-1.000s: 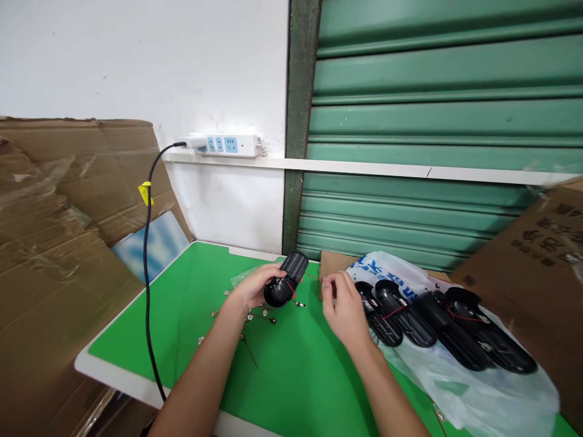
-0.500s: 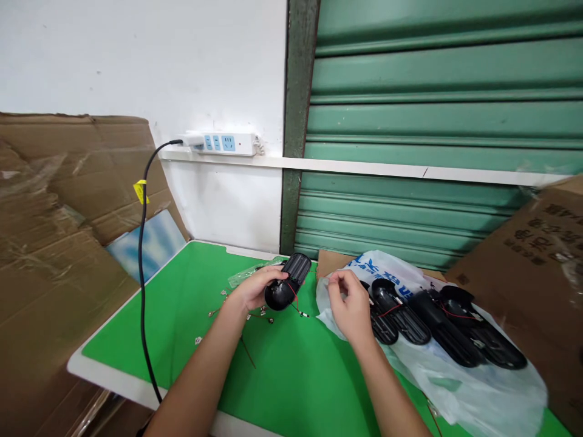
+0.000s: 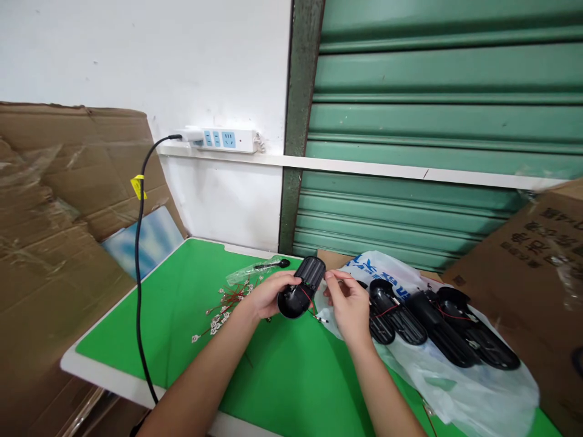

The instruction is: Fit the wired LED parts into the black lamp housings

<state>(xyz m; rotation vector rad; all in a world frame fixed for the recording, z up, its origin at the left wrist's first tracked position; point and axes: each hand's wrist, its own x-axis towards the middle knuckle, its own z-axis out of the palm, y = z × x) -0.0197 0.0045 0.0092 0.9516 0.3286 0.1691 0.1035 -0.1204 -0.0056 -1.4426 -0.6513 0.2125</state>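
Grips black housing in left hand; curls right hand at two o'clock, cannot tell whether pinching. Could snap red wire, toward five o'clock, by tugging.

Bare forearms; perhaps a dark sleeve.

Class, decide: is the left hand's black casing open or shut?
Open: the black casing in the left hand shows its hollow round end, with red wire exposed.
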